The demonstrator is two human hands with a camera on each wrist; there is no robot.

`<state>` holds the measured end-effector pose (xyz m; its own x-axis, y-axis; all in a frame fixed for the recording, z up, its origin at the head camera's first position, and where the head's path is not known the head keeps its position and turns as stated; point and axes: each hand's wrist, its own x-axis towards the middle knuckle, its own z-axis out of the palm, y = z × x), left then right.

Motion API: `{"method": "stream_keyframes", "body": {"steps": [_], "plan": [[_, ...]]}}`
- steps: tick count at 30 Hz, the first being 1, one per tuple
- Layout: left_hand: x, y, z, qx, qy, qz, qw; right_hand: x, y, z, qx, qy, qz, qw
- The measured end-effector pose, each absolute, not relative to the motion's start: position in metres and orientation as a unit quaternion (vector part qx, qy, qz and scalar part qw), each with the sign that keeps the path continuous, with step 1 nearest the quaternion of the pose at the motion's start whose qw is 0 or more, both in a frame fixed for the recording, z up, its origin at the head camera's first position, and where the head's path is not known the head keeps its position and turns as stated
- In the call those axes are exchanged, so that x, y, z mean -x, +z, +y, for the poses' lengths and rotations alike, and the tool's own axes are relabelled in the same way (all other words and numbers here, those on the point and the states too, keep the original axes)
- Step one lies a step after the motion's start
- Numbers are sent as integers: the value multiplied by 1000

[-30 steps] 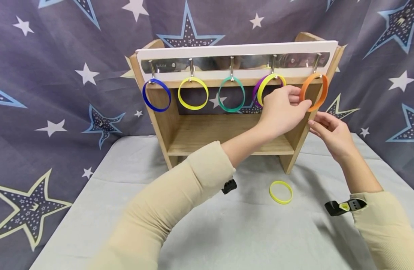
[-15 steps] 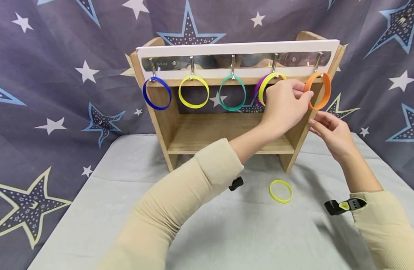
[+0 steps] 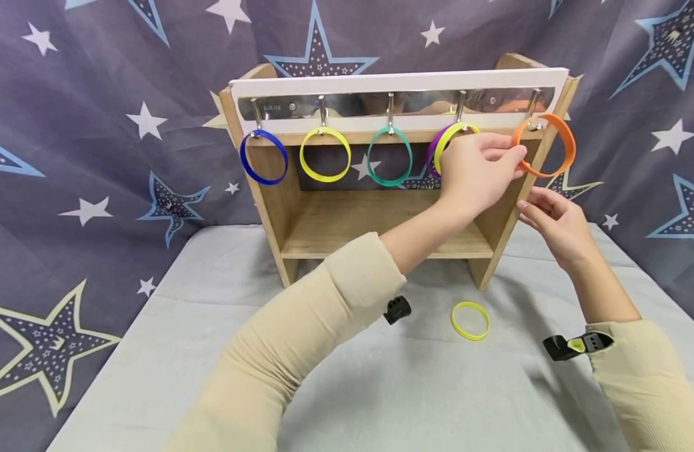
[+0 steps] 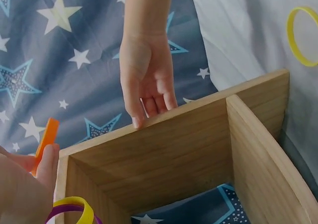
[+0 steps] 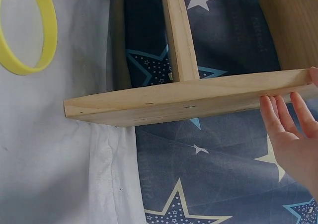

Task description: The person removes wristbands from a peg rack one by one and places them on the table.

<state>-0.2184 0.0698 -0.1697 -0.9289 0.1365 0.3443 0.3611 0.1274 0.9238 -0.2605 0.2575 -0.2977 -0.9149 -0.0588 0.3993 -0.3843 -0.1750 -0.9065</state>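
My left hand [image 3: 479, 172] pinches an orange silicone wristband [image 3: 571, 147] by its left side, at the rightmost hook [image 3: 532, 112]. The hook's tip shows within the band's loop; whether the band bears on it I cannot tell. In the left wrist view the orange wristband [image 4: 47, 137] appears edge-on between thumb and fingers. My right hand [image 3: 564, 229] holds the front edge of the wooden shelf's right side panel [image 5: 164, 97], thumb at the edge and fingers on the outer face. Beside my left hand, a yellow wristband [image 3: 450, 135] and a purple wristband [image 3: 431, 154] share one hook, partly hidden.
Blue [image 3: 243, 157], yellow [image 3: 325, 179] and teal [image 3: 389, 182] wristbands hang from the other hooks on the metal rail [image 3: 347, 107]. Another yellow wristband [image 3: 454, 323] lies on the grey cloth [image 3: 437, 389] before the shelf. A star-patterned curtain [image 3: 126, 207] stands behind.
The orange wristband has shifted right and slightly up at its hook, turning its loop further past the shelf's edge, with my left hand still holding it. My right hand stays put.
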Motion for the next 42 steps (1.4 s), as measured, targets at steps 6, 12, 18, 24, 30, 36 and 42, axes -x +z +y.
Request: {"method": "stream_keyframes", "body": {"steps": [6,12,18,24,30,36,42], "plan": [[214,-170,70,144,-717,-681,41,261,-300,257,-174,753,-625,109],[208,-170,68,135,-770,-623,-7,260,-300,258,-179,752,-625,111],[205,-175,64,113,-798,-590,-58,259,-299,258,-178,756,-620,109],[201,-184,58,92,-808,-571,-112,260,-297,258,-185,761,-613,104],[199,-191,54,75,-796,-581,-153,261,-296,259,-189,761,-614,96],[199,-200,48,71,-762,-613,-194,259,-298,259,-143,735,-654,110],[206,-212,38,57,-735,-633,-238,259,-299,260,-175,762,-614,109]]}}
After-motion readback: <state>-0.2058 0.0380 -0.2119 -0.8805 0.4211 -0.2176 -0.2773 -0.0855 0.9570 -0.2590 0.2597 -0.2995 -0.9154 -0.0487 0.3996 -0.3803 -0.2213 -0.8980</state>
